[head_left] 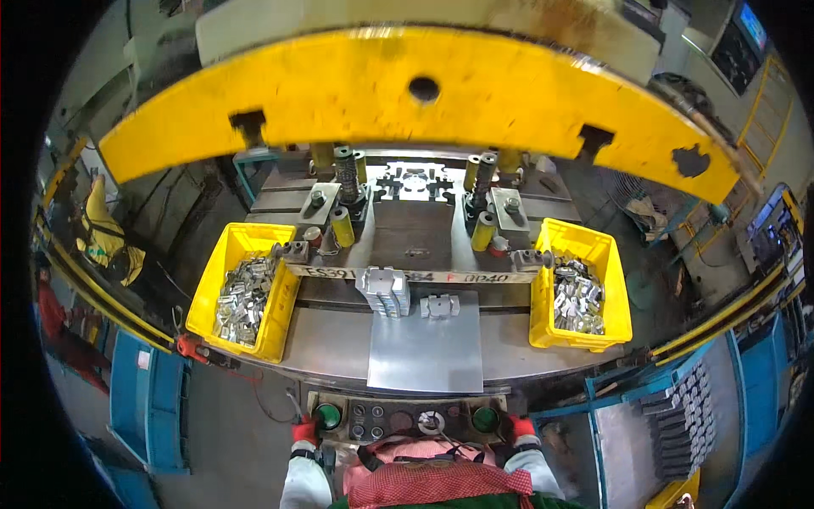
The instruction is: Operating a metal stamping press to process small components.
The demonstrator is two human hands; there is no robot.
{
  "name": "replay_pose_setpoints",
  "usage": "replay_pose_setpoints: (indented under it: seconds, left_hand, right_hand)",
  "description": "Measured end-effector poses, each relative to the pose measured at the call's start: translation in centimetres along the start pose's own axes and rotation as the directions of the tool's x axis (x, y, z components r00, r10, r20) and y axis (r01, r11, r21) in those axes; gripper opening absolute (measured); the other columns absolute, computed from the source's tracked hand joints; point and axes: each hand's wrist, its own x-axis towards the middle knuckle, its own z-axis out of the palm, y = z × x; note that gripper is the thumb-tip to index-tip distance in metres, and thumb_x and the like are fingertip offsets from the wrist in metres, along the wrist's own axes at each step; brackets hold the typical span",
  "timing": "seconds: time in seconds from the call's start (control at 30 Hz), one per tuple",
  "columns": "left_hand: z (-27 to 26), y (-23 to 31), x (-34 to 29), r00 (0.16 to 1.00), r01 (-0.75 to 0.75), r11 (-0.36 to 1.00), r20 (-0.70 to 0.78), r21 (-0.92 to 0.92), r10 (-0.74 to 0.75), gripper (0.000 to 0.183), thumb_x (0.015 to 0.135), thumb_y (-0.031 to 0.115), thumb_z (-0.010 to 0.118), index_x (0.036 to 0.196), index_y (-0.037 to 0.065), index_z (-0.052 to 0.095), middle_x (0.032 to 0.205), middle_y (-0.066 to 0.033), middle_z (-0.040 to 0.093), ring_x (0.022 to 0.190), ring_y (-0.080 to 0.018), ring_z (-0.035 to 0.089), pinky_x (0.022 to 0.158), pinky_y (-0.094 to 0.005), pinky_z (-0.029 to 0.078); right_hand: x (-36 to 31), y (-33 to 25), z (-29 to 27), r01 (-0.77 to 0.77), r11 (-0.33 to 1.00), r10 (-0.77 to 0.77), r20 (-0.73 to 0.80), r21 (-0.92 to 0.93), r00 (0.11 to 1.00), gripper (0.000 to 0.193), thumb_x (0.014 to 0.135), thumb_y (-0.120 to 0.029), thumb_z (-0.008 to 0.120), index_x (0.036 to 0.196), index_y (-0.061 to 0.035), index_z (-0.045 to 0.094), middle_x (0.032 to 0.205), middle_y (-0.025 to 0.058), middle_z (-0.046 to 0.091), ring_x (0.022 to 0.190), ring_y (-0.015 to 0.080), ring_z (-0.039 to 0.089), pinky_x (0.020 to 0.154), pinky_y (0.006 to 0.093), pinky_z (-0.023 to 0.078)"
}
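My left hand [305, 430], in a red glove, is at the left end of a control panel [386, 434], next to a green button [328, 416] in a round cup. At the other end my right hand [515, 427], also red-gloved, is beside a second green button [486, 419]. The fingers of both hands are too small and hidden to make out. Beyond the panel a flat metal sheet [428, 356] lies on the press bed. A tall stack of bent metal parts [384, 290] stands on its far left part, with a shorter stack [439, 305] to the right.
Yellow bins with small metal pieces stand left [201, 301] and right [621, 305] of the die [413, 233]. A yellow press beam [509, 89] spans overhead. Rows of dark parts [678, 424] lie on a blue-framed table at lower right. Another person's red sleeve [52, 310] shows far left.
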Motion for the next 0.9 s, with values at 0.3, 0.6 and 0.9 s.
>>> replay_pose_setpoints:
  seconds: [0.3,0.6,0.9]
  left_hand:
    - [-1.7,21.3,-12.8,0.862,-0.481,0.648,-0.183,-0.591,0.473,0.032,0.082,0.025,0.053,0.107,0.006,0.046,0.085,-0.0016,0.054,0.067,-0.0090,0.050,0.055,-0.0213,0.040]
    - [16.4,49.8,-15.1,0.509,-0.588,0.738,0.558,-0.331,0.656,0.033,0.075,0.034,0.061,0.085,0.003,0.061,0.067,0.0001,0.056,0.055,-0.0096,0.051,0.049,-0.0249,0.038]
    - [9.5,44.6,-14.7,0.648,-0.303,0.705,0.403,-0.641,0.646,0.026,0.079,0.014,0.056,0.105,0.011,0.053,0.083,0.0004,0.058,0.067,-0.0081,0.055,0.048,-0.0219,0.041]
  right_hand:
    - [-7.2,-18.3,-7.8,0.554,0.650,-0.423,-0.358,0.519,0.832,0.049,0.083,-0.036,0.047,0.124,-0.0118,0.035,0.103,0.0075,0.049,0.057,0.0089,0.047,0.037,0.0205,0.033]
    - [-8.7,-46.8,8.1,0.819,0.457,-0.858,0.413,0.346,0.304,0.037,0.075,-0.028,0.059,0.100,-0.0033,0.052,0.088,0.0073,0.058,0.081,0.0156,0.053,0.073,0.0279,0.040]
    - [-11.5,-38.8,0.5,0.807,0.386,-0.907,0.026,0.447,0.420,0.050,0.081,-0.023,0.053,0.124,-0.0052,0.036,0.099,0.0122,0.053,0.091,0.0175,0.049,0.079,0.0306,0.038]
